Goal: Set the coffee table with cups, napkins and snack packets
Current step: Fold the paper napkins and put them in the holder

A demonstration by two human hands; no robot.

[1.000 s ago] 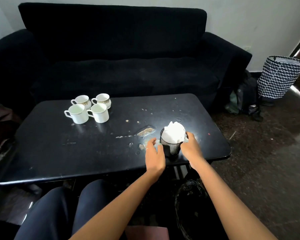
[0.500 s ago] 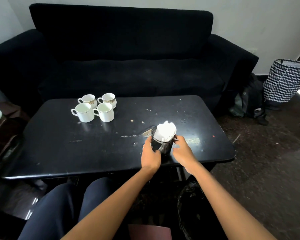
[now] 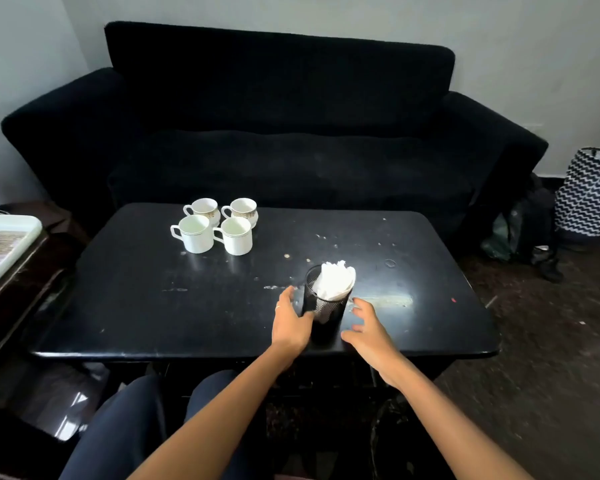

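Both bare forearms are extended forward, side by side. The left hand (image 3: 289, 323) is cupped with its thumb turned inward. The right hand (image 3: 368, 332) is held open, fingers spread and loosely bent.
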